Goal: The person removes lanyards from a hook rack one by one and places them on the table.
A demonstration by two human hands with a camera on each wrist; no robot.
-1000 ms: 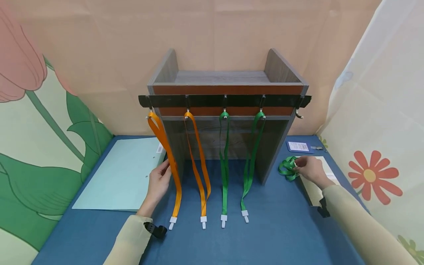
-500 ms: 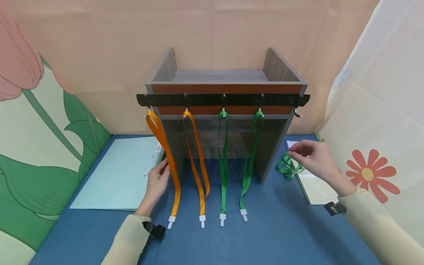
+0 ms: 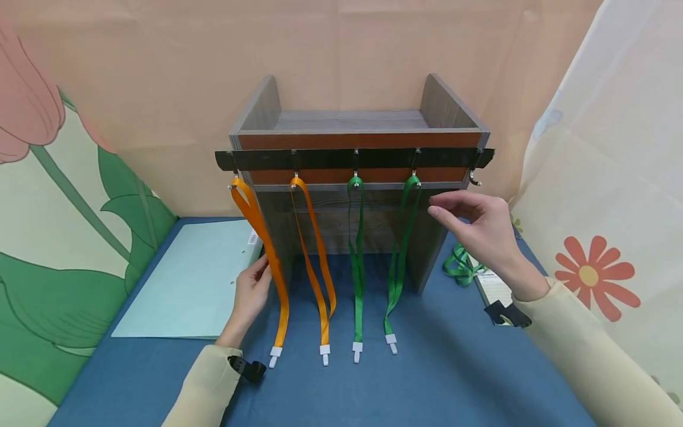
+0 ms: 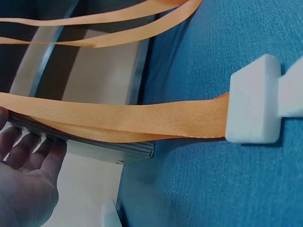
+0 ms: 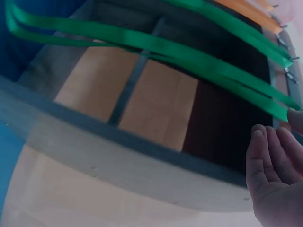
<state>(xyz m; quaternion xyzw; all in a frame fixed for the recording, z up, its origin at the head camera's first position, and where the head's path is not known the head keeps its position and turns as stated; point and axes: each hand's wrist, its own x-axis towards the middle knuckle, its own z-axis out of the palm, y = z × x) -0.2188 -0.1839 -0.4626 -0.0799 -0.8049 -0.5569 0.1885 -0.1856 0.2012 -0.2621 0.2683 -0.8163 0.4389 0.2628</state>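
Well, the right hand (image 3: 482,228) is raised in front of the shelf unit (image 3: 357,140), thumb and fingers parted and grasping nothing, just right of the outer green lanyard (image 3: 396,284). The left hand (image 3: 251,296) is at the unit's left panel – loose fingers resting against the panel's outer side, beside the outer orange lanyard (image 3: 267,246), which it does not grasp.

Across the front of the unit runs a black hook rail (image 3: 325,159). From its hooks, left to right, hang the outer orange lanyard, the inner orange lanyard (image 3: 322,246), the inner green lanyard (image 3: 358,290) and the outer green lanyard, all four with white clips at the lower end. The rightmost hook (image 3: 473,179) is just above the right hand.

On the table (image 3: 341,397), right of the unit, lies a bunched green lanyard (image 3: 460,270), its near right edge against a lined notepad (image 3: 495,289) – partly hidden by the right sleeve. A pale blue folder (image 3: 181,284) lies flat at the left.
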